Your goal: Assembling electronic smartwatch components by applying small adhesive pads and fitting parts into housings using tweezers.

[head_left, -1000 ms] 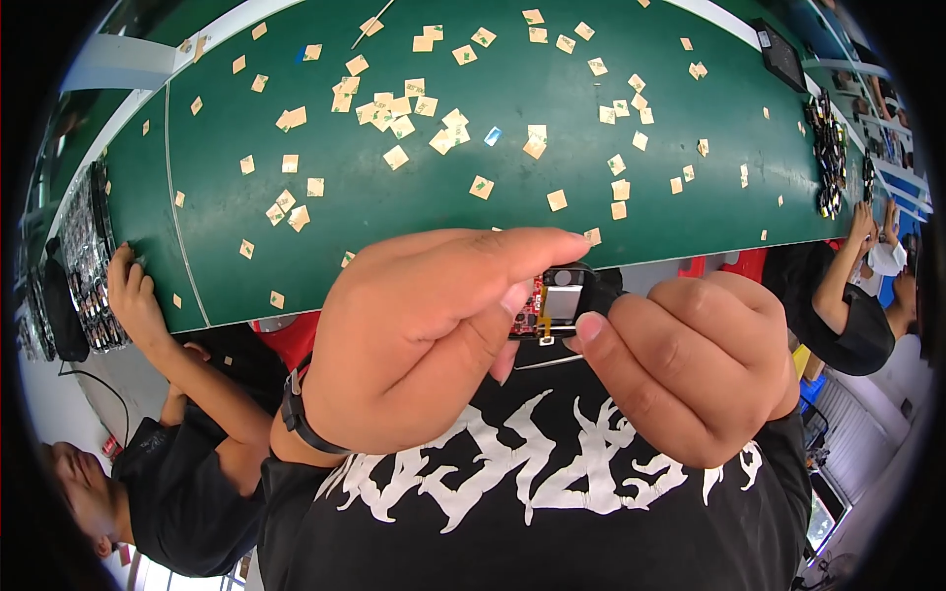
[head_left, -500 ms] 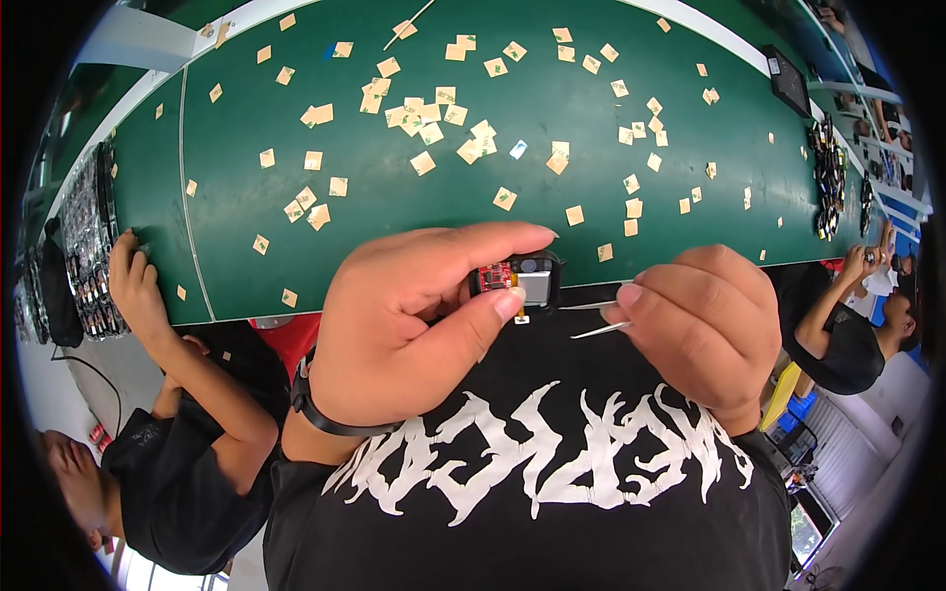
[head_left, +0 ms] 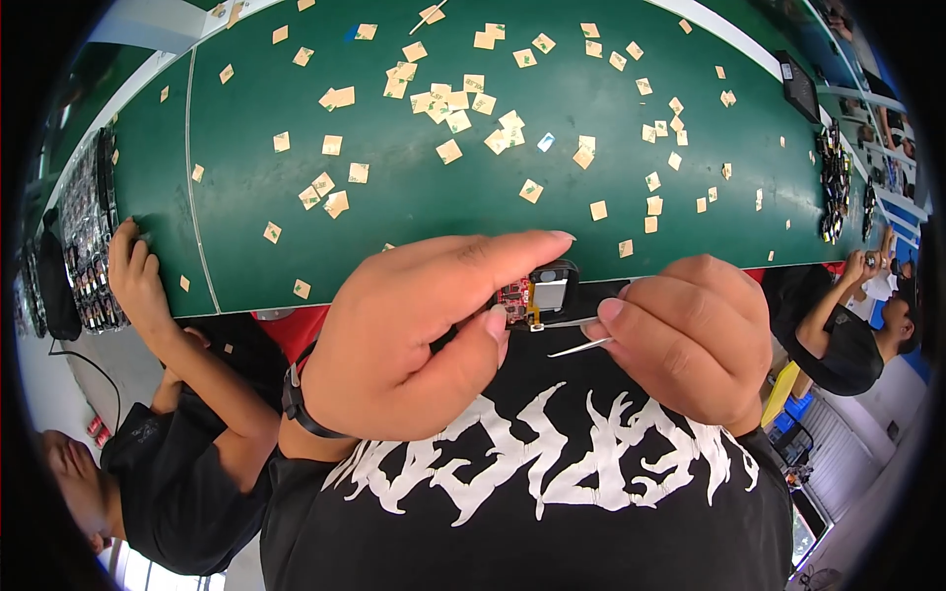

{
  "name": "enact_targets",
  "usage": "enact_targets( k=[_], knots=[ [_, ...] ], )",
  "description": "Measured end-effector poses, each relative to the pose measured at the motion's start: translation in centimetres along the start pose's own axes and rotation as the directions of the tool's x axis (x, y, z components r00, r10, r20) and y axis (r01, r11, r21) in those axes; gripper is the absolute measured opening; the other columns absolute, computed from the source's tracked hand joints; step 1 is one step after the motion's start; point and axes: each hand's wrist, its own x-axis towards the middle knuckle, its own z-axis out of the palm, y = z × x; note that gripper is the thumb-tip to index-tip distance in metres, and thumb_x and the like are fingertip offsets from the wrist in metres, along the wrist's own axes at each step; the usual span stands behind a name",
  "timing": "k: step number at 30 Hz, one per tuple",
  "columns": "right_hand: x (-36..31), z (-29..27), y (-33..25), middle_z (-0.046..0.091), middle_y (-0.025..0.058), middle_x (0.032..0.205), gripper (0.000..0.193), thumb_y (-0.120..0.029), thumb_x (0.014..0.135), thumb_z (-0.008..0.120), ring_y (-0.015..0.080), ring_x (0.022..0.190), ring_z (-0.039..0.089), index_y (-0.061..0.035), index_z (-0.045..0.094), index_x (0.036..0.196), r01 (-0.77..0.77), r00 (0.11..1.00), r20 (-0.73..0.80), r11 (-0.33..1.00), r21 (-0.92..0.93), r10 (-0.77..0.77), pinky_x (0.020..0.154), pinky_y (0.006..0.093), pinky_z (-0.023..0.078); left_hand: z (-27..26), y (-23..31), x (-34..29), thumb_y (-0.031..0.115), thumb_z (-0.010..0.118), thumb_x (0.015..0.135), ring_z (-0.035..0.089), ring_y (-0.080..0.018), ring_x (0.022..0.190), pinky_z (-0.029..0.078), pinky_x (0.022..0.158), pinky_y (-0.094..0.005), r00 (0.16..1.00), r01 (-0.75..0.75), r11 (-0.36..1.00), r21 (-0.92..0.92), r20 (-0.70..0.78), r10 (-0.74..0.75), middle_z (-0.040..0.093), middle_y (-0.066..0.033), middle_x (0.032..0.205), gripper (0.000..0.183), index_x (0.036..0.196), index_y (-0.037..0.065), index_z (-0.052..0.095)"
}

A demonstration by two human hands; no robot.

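Observation:
My left hand (head_left: 414, 340) is closed on a small black electronic device case (head_left: 571, 279), its index finger along the top edge and its thumb at the lower left. Inside the open case are a red circuit board (head_left: 512, 295) and a silver battery-like block (head_left: 549, 295). A short yellowish flex cable (head_left: 535, 317) hangs at the lower edge and ends in a pale tab. Metal tweezers (head_left: 581, 347) are pinched in my right hand (head_left: 690, 335). One tip reaches the pale tab; whether it grips or only touches it I cannot tell. The other tip stands apart, lower down.
Many tan square stickers (head_left: 449, 152) lie scattered over the green table (head_left: 424, 202). Stacked dark parts (head_left: 89, 236) stand at the far left, more dark parts (head_left: 836, 182) at the right. Another person's hand (head_left: 136, 271) rests at the table's left end; another person sits at right.
The device has shifted slightly right and down. My left thumb has moved off the flex cable, and the tweezers have come left to its pale tab. The table appears shifted by a head movement.

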Motion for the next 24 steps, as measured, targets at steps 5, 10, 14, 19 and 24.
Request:
enact_targets(
  k=[5, 10, 14, 19, 24],
  knots=[
    [0.2, 0.7, -0.5, 0.062, 0.0050, 0.078, 0.024, -0.006, 0.064, 0.073, 0.0164, 0.063, 0.057, -0.0007, 0.070, 0.088, 0.097, 0.994, 0.072, 0.983, -0.158, -0.086, 0.047, 0.0267, 0.043, -0.2, 0.3, -0.4, -0.012, 0.048, 0.081, 0.062, -0.0103, 0.063, 0.049, 0.058, -0.0230, 0.993, -0.118, 0.970, 0.211, 0.017, 0.117, 0.069, -0.0115, 0.090, 0.053, 0.131, -0.002, 0.064],
    [0.7, 0.8, -0.9, 0.061, 0.0048, 0.079, 0.024, -0.004, 0.064, 0.074, 0.0160, 0.064, 0.057, -0.0002, 0.070, 0.087, 0.109, 0.990, 0.107, 0.980, -0.167, -0.091, 0.045, 0.0264, 0.042, 0.1, -0.1, -0.7, -0.014, 0.050, 0.078, 0.061, -0.0110, 0.062, 0.048, 0.059, -0.0240, 0.984, -0.159, 0.957, 0.241, -0.036, 0.172, 0.068, -0.0096, 0.085, 0.055, 0.130, -0.001, 0.066],
    [1.0, 0.9, -0.9, 0.060, 0.0045, 0.078, 0.021, -0.003, 0.066, 0.074, 0.0158, 0.065, 0.057, 0.0006, 0.069, 0.086, 0.130, 0.985, 0.132, 0.977, -0.170, -0.109, 0.046, 0.0256, 0.043, 0.1, -0.1, -0.8, -0.016, 0.050, 0.077, 0.061, -0.0111, 0.062, 0.049, 0.059, -0.0243, 0.981, -0.159, 0.958, 0.239, -0.074, 0.182, 0.068, -0.0091, 0.083, 0.057, 0.130, 0.000, 0.066],
    [1.4, 0.9, -1.0, 0.060, 0.0047, 0.078, 0.018, -0.001, 0.067, 0.074, 0.0152, 0.066, 0.057, 0.0008, 0.068, 0.083, 0.151, 0.978, 0.166, 0.975, -0.166, -0.123, 0.047, 0.0247, 0.043, -0.1, -0.4, -0.8, -0.017, 0.051, 0.076, 0.062, -0.0111, 0.063, 0.049, 0.060, -0.0238, 0.981, -0.173, 0.953, 0.249, -0.042, 0.189, 0.069, -0.0089, 0.084, 0.058, 0.130, -0.001, 0.066],
    [1.7, 0.7, -1.0, 0.059, 0.0044, 0.078, 0.016, -0.001, 0.068, 0.073, 0.0147, 0.065, 0.056, 0.0010, 0.067, 0.082, 0.157, 0.971, 0.202, 0.978, -0.138, -0.127, 0.047, 0.0248, 0.043, -0.3, -0.4, -0.8, -0.017, 0.051, 0.075, 0.063, -0.0121, 0.064, 0.051, 0.062, -0.0244, 0.986, -0.156, 0.960, 0.233, -0.026, 0.167, 0.068, -0.0089, 0.084, 0.059, 0.131, -0.001, 0.065]
  ],
)
